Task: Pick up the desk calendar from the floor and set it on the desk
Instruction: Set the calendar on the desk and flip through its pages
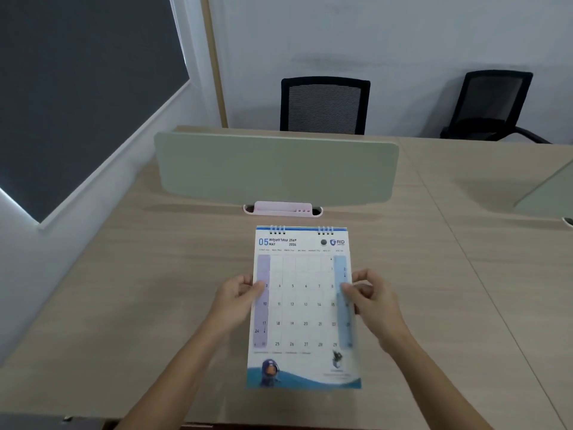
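Observation:
The desk calendar (302,305), a white spiral-bound pad open at May with a blue wave along its bottom, is over the middle of the wooden desk (124,290). My left hand (237,301) pinches its left edge with thumb on the page. On the opposite edge, my right hand (373,301) grips the same way. The spiral binding points away from me. Whether the calendar rests on the desk or hovers just above it, I cannot tell.
A pale green divider panel (276,167) stands across the desk's far side, with a pink cable tray (282,209) at its foot. Two black mesh chairs (324,105) (493,105) stand beyond. A wall with a dark window (77,88) runs along the left.

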Demonstrator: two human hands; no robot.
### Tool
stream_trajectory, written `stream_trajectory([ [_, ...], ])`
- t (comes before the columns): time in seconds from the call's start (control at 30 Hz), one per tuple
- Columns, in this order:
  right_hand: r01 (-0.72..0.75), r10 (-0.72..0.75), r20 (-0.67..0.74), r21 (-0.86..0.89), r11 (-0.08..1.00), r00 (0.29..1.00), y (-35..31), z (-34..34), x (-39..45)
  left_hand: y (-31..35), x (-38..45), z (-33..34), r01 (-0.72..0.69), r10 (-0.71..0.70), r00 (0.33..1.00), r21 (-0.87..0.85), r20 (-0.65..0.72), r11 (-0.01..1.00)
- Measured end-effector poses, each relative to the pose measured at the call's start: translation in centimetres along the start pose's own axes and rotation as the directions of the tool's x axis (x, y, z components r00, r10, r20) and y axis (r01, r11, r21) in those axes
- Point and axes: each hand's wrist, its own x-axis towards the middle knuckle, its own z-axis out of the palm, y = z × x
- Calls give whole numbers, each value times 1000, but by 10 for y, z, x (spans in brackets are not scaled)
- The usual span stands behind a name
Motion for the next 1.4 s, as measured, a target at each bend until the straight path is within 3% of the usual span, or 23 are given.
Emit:
stream_trajectory([
  [0.1, -9, -14, 76, 291, 957, 997, -36, -20, -1, 31, 0, -17, -2, 24, 996, -246, 86, 969],
  [0.23, 124, -195, 96, 490, 863, 976, -87, -24, 27, 81, 26, -30, -58, 124, 986, -472, 110, 880],
  [0.37, 254, -251, 156, 0, 967, 955, -82, 1, 56, 73, 58, -16, -62, 53, 998, -234, -41, 970],
  [0.47, 313, -288, 126, -285, 906, 949, -57, 18, 63, 35, 70, -5, 85, -80, 996, -134, 42, 987],
  [0.53, 259, -250, 71, -278, 925, 966, -40, 24, 63, 23, 67, -2, 79, -73, 993, -66, 90, 995],
  [0.63, 76, -75, 17, -173, 982, 997, -17, 29, 63, 18, 66, -3, 18, -16, 992, -19, 126, 1000],
  [0.73, -50, 62, 44, -234, 971, 997, 0, 31, 66, 11, 74, -10, -69, 48, 970, 81, 237, 994],
  [0.93, -12, 115, 202, -451, 893, 973, 15, 31, 75, -13, 88, -5, -153, 111, 956, 139, 271, 978],
  [1.17, 16, 83, 153, -555, 832, 985, 34, 17, 96, -11, 109, 11, -222, 167, 933, 141, 320, 965],
  [1.4, 37, 34, 105, -609, 793, 994, 26, -61, 166, 45, 167, 79, -323, 248, 875, 120, 416, 939],
])
